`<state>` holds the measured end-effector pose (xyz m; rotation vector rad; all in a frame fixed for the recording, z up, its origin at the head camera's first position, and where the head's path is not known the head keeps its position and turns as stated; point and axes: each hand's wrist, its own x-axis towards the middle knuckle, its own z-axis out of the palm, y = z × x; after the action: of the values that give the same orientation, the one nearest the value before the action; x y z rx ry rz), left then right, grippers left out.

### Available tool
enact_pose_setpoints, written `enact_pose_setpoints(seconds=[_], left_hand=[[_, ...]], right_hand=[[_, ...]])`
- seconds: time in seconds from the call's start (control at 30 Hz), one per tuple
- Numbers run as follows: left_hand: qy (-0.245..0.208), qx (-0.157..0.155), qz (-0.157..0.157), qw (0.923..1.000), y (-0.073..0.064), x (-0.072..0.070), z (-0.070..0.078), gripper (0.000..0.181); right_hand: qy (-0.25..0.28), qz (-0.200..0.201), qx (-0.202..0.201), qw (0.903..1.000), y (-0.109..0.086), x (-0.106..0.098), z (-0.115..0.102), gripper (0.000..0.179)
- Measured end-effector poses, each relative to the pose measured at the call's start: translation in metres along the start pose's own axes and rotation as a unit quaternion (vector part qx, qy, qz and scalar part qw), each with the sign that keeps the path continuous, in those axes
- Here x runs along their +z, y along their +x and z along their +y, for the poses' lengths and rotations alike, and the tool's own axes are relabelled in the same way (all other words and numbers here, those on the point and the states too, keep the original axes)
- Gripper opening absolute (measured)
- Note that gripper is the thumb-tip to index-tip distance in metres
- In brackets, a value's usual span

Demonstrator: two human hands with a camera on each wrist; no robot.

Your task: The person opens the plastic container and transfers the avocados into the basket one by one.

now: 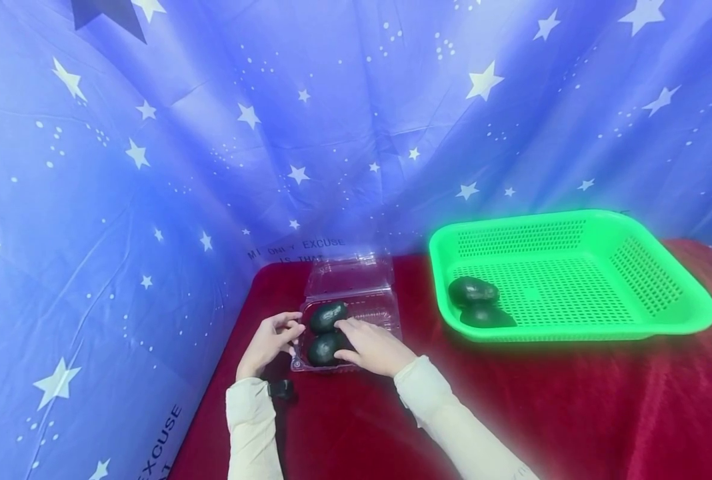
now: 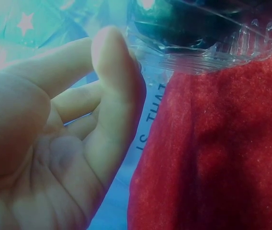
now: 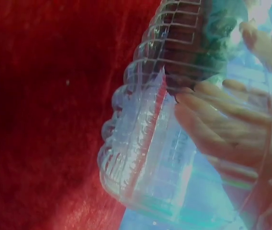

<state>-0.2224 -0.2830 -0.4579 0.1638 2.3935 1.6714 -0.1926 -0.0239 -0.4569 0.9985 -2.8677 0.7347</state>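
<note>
A hinged clear plastic box stands with its lid raised. Two dark green avocados lie in its left half, a rear avocado and a front avocado. My right hand reaches in from the right and holds the front avocado, thumb on the near side, fingers on the far side. In the right wrist view its fingers show through the ribbed wall. At the box's left rim is my left hand, thumb and fingers curled together, with the fingertips right at the edge.
A green perforated basket stands to the right, with two dark avocados at its left end. Red cloth covers the table. Blue starry curtains rise behind and at the left. A small black object sits by the left wrist.
</note>
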Motion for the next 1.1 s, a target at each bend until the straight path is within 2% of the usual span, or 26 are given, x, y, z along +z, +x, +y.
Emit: enact_pose_setpoints(seconds=[0.13,0.33,0.73,0.97,1.1], left_hand=[[-0.002,0.001,0.000,1.0000,-0.001,0.000,-0.001,0.047],[-0.006,-0.003,0.000,1.0000,-0.001,0.000,-0.001,0.047],[-0.022,0.003,-0.008,0.9997,0.000,0.000,-0.002,0.047],[-0.025,0.008,-0.012,0.9996,0.001,0.001,-0.005,0.046],[-0.023,0.007,-0.012,0.9996,0.002,0.000,-0.007,0.046]], right_hand=[[0.009,-0.015,0.015,0.9997,0.002,0.001,-0.002,0.062],[0.007,-0.021,0.012,0.9997,0.005,0.002,-0.003,0.063],[0.003,0.011,-0.038,0.9992,0.008,0.007,-0.004,0.055],[0.030,-0.024,-0.018,0.9991,0.012,0.012,-0.006,0.056],[0.041,-0.029,-0.020,0.9985,0.014,0.012,-0.007,0.055]])
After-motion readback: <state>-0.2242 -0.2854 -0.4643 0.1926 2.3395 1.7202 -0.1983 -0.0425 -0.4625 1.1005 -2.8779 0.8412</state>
